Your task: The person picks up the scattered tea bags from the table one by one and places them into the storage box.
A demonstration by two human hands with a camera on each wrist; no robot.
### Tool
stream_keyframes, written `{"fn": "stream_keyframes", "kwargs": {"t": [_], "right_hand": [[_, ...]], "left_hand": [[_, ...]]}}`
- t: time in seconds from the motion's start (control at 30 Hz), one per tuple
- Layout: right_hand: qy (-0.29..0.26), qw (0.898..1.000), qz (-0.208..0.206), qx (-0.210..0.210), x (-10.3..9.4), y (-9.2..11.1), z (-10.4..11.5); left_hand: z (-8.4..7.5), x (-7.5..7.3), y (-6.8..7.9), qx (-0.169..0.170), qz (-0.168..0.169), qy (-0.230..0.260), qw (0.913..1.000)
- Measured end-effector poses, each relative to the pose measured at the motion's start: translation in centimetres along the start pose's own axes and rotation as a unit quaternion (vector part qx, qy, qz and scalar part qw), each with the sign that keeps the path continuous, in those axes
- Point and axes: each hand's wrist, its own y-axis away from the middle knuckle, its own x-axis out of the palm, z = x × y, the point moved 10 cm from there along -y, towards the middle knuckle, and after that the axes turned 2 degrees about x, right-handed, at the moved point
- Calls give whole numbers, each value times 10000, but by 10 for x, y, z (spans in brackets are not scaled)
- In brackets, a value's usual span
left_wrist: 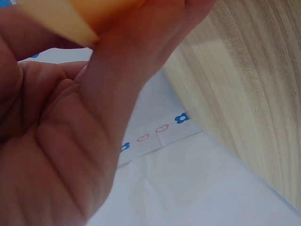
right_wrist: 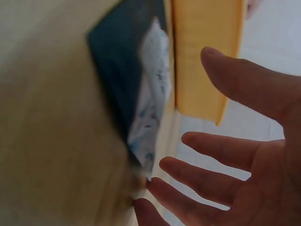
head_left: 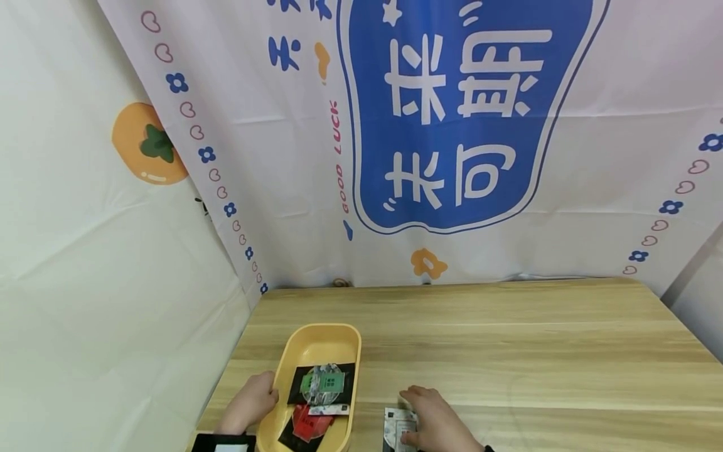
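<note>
My left hand (head_left: 255, 400) grips the left rim of a yellow plastic tray (head_left: 319, 336). In the left wrist view, the thumb and fingers (left_wrist: 117, 70) pinch the blurred tray edge (left_wrist: 75, 19). Inside the tray lie black packets (head_left: 349, 376) with green and red labels, and a narrow white packet (head_left: 333, 410). To the tray's right, my right hand (head_left: 437, 419) hovers over a white-and-black flat packet (head_left: 391, 424), partly hidden by it. The right wrist view shows spread fingers (right_wrist: 202, 179) beside this dark packet (right_wrist: 113, 52) with a pale printed front; one fingertip seems close to its lower corner.
The wood-grain table (head_left: 508, 351) extends to the right and back. A printed white cloth (head_left: 294, 238) with a blue sign hangs behind it, and a pale cloth wall (head_left: 113, 301) closes off the left. A black device with a screen (head_left: 226, 442) sits at my left wrist.
</note>
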Motion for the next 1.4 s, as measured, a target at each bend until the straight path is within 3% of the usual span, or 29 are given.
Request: {"fn": "stream_keyframes", "kwargs": {"t": [0.3, 0.63, 0.83, 1.03, 1.23, 1.4], "right_hand": [[760, 9971, 101, -12, 14, -3, -5], [820, 9966, 38, 60, 15, -5, -7], [22, 9997, -230, 14, -1, -5, -9], [-934, 9930, -724, -20, -22, -4, -19], [-1638, 9758, -1381, 435, -41, -4, -34], [-2127, 9522, -1990, 915, -54, -2, -47]], "left_hand": [[1, 0, 0, 38, -59, -62, 10000], [0, -1, -1, 117, -80, -27, 9999], [0, -1, -1, 71, -90, -127, 9999], [-1, -2, 1, 52, -132, -119, 9998], [0, -2, 1, 78, -138, -107, 9998], [-2, -3, 0, 110, -163, -187, 9996]]}}
